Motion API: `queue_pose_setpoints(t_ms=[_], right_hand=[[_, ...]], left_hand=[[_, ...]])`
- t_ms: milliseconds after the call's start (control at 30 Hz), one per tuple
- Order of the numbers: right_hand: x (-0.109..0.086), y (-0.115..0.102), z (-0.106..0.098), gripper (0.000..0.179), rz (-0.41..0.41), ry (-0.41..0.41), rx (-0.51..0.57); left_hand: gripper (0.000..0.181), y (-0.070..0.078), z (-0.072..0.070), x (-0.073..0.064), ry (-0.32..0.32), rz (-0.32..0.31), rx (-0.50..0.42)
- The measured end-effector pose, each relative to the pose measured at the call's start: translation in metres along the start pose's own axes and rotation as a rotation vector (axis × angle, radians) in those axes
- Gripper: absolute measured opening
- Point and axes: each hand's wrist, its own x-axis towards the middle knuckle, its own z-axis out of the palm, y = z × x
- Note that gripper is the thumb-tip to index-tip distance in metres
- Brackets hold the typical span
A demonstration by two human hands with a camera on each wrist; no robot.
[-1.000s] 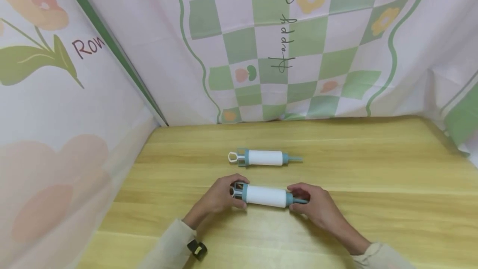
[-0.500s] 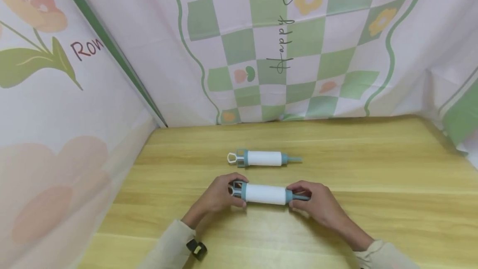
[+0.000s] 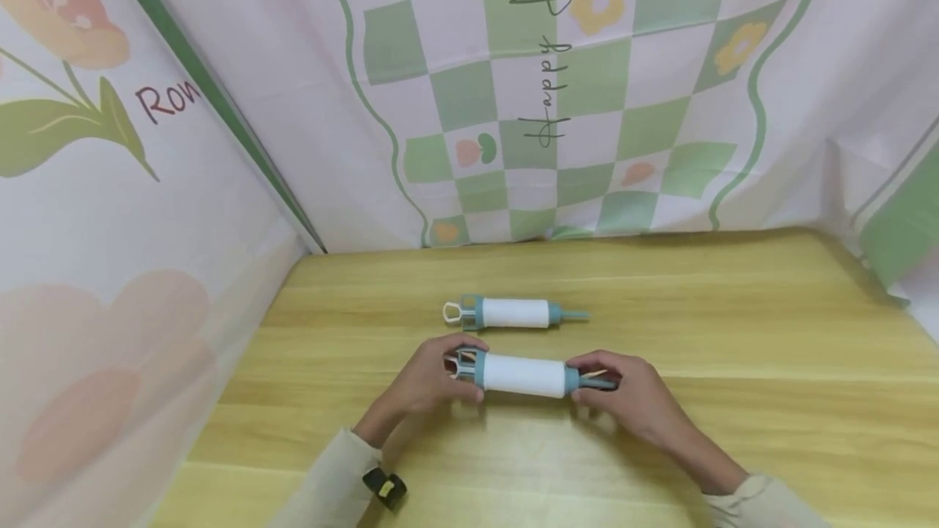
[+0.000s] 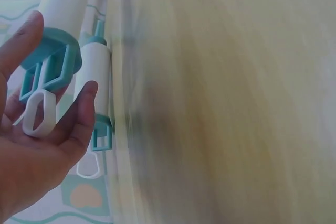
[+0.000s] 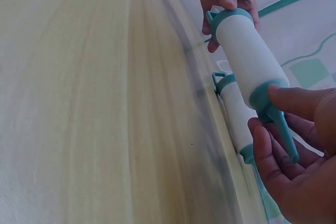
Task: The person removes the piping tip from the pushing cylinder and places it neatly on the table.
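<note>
A large syringe (image 3: pixel 524 375) with a white barrel, teal end collars, a ring plunger handle and a thin teal nozzle is held level between both hands, slightly above the table. My left hand (image 3: pixel 429 377) grips the handle end at its teal collar; the white ring handle (image 4: pixel 39 113) sits inside the palm in the left wrist view. At the other end, my right hand (image 3: pixel 634 393) pinches the nozzle-side collar between thumb and fingers, with the nozzle (image 5: pixel 283 135) pointing into the palm. A second syringe (image 3: pixel 515 313) of the same kind lies on the table behind it, untouched.
The wooden table (image 3: pixel 734 308) meets a printed, checkered cloth (image 3: pixel 594 129) hanging at the back. Another flowered cloth wall (image 3: pixel 169 210) borders the left side. A dark band (image 3: pixel 385 489) is worn over the left sleeve.
Both hands have raised the held syringe a little off the table, with its nozzle end coming up. The view has shifted slightly. The second syringe has stayed in place.
</note>
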Motion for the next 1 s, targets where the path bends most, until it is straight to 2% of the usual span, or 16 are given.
queue_pose_setpoints(t_ms=[200,367,533,733,1000], right_hand=[[-0.003,-0.002,-0.007,0.035,-0.031,0.010,0.041],[-0.006,-0.004,-0.014,0.037,-0.003,-0.006,0.094],[-0.009,-0.007,-0.021,0.038,0.009,0.000,0.104],[-0.011,-0.010,-0.028,0.039,-0.028,0.034,0.104],[-0.013,-0.014,-0.035,0.040,-0.063,0.047,0.106]], left_hand=[[0.058,0.000,0.003,0.002,-0.006,0.001,-0.103],[0.058,0.003,0.006,0.003,-0.009,-0.010,-0.182],[0.058,0.008,0.009,0.004,0.007,0.016,-0.189],[0.056,0.014,0.013,0.009,0.027,0.065,-0.208],[0.053,0.023,0.016,0.010,0.058,0.105,-0.183]])
